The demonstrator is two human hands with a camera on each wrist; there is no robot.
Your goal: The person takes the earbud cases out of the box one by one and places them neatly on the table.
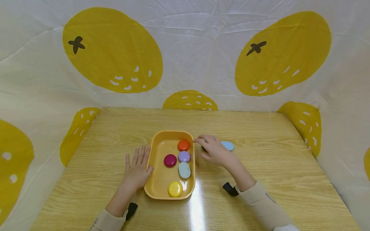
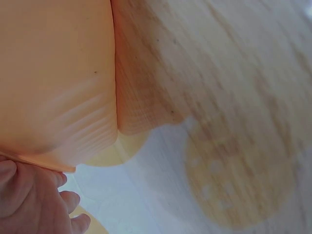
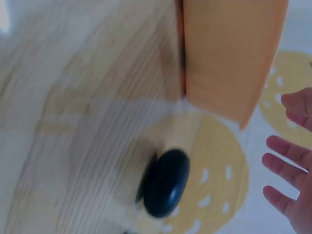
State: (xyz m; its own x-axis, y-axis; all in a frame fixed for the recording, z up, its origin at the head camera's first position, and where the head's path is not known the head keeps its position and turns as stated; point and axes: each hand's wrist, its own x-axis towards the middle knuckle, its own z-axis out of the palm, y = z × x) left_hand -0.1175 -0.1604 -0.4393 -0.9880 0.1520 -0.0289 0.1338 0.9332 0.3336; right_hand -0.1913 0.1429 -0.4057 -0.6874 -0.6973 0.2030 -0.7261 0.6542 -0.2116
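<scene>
A yellow-orange tray (image 1: 156, 189) stands on the table with several smooth, rounded pieces in it: orange (image 1: 183, 145), lilac (image 1: 184, 157), dark pink (image 1: 170, 160), pale grey-green (image 1: 184, 170) and yellow (image 1: 175, 189). My left hand (image 1: 136, 173), fingers spread, touches the tray's left rim with its thumb side. Just right of the tray, my right hand (image 1: 215, 150) is held above a glossy black oval piece (image 3: 167, 184), mostly covered by the hand in the head view. The right wrist view shows that hand's fingers apart and holding nothing. Beyond it lies a light blue oval piece (image 1: 228, 146).
The wooden table (image 1: 260, 138) reaches back to a white cloth (image 1: 199, 64) printed with big yellow fruit shapes. A black strap end (image 1: 230, 189) hangs at the right wrist, and another black strap end (image 1: 131, 210) at the left.
</scene>
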